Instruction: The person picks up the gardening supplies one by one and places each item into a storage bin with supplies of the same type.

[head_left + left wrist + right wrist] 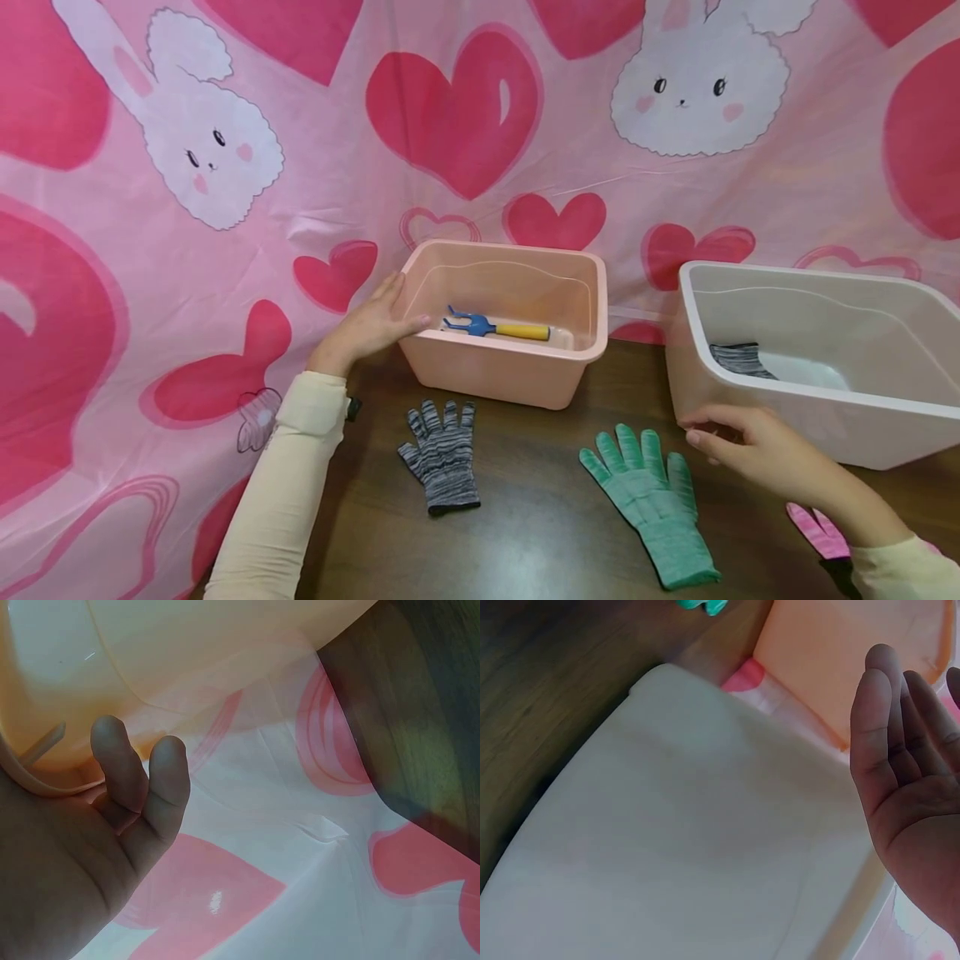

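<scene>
My left hand (367, 329) holds the near left corner of a peach plastic bin (495, 367), thumb over the rim and fingers along its left side. In the left wrist view, two bent fingers (169, 780) show beside the bin wall. Inside the bin lies a small blue hand rake (476, 323) with a yellow handle. My right hand (772, 450), empty and loosely bent, is by the near left corner of a white bin (795, 417). A grey striped glove (738, 358) lies in that bin. In the right wrist view the fingers (870, 720) are nearly straight.
On the dark wooden table (540, 500) lie a grey striped glove (447, 458) and a green glove (652, 500). A pink glove (819, 532) is partly hidden under the right forearm. A pink cloth (465, 108) with hearts and rabbits hangs behind the bins and along the left.
</scene>
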`<state>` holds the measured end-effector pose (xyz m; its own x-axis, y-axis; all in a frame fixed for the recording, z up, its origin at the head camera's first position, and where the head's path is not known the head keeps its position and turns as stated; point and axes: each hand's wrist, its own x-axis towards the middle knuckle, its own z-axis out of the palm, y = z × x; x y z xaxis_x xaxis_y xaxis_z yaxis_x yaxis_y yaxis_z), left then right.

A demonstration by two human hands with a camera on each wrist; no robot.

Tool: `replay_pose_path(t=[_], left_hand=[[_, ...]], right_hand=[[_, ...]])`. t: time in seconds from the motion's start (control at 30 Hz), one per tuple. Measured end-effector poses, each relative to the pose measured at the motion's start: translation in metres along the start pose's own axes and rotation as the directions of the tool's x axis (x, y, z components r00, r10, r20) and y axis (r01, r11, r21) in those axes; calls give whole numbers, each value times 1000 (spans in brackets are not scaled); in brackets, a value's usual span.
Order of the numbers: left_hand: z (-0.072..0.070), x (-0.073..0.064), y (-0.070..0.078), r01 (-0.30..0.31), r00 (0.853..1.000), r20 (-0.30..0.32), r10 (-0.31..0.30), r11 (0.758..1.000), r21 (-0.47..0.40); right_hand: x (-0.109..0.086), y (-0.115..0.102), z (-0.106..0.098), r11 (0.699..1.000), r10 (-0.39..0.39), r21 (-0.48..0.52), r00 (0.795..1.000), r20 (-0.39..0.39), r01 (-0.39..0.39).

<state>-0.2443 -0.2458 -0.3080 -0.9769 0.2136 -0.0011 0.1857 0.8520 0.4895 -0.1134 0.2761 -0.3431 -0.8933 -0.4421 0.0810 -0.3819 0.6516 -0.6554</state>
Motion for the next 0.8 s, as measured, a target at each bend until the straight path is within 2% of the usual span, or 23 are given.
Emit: replay_pose_path(t=[0.4, 0.67, 0.8], left_hand=[[0, -2, 2, 11, 1000, 3, -11, 1000, 8], [-1, -3, 2, 7, 1000, -2, -7, 1000, 5], [-1, -3, 3, 17, 1000, 0, -17, 1000, 2]], right_hand=[[-29, 24, -12, 1000, -1, -20, 998, -66, 0], [-50, 33, -22, 994, 101, -39, 991, -87, -105], [-59, 38, -27, 979, 152, -117, 983, -105, -164]])
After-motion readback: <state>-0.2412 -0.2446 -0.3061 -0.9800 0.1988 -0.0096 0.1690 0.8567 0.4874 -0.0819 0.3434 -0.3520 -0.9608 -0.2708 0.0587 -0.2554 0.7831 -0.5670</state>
